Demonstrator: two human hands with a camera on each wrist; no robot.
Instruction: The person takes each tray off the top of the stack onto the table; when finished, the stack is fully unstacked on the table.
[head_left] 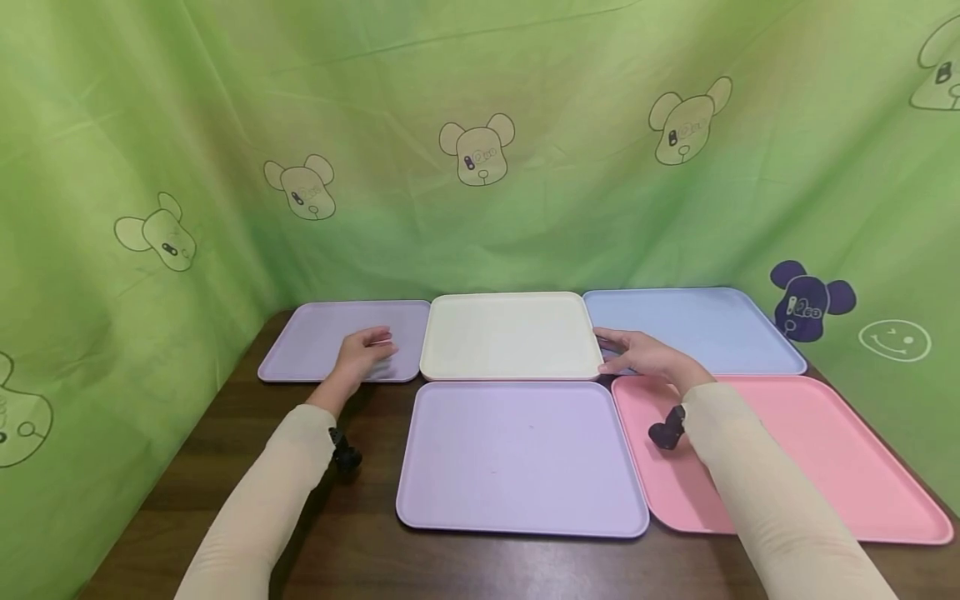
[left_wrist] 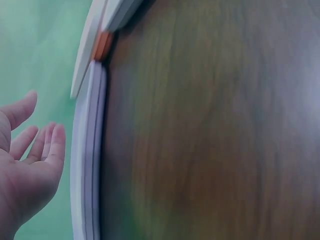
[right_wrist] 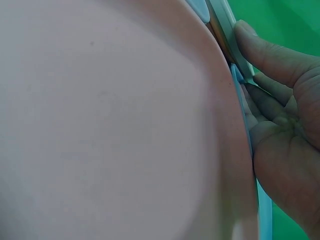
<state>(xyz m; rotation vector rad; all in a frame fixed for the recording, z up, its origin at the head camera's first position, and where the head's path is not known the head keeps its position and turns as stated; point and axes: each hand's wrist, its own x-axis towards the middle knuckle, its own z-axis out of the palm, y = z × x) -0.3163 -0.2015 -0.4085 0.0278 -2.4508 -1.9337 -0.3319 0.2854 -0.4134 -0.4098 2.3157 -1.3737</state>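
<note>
A cream-white rectangular tray (head_left: pixel 510 333) lies in the middle of the back row, on top of a layer with an orange edge. My right hand (head_left: pixel 637 350) is at its right end. In the right wrist view the thumb (right_wrist: pixel 247 37) lies over the white tray's rim (right_wrist: pixel 227 30), with the other fingers lower, by its corner. My left hand (head_left: pixel 362 357) hovers over the purple tray (head_left: pixel 307 350) at the back left, fingers loosely bent and holding nothing. In the left wrist view, stacked purple edges (left_wrist: pixel 90 160) show beside that hand (left_wrist: pixel 30 170).
A blue tray (head_left: pixel 690 325) is at the back right, under the right hand's side. In front lie a lilac tray (head_left: pixel 517 458) and a pink tray (head_left: pixel 825 458), which the right forearm crosses. The dark wooden table (head_left: pixel 337 533) meets a green patterned curtain (head_left: pixel 390 225) behind and at both sides.
</note>
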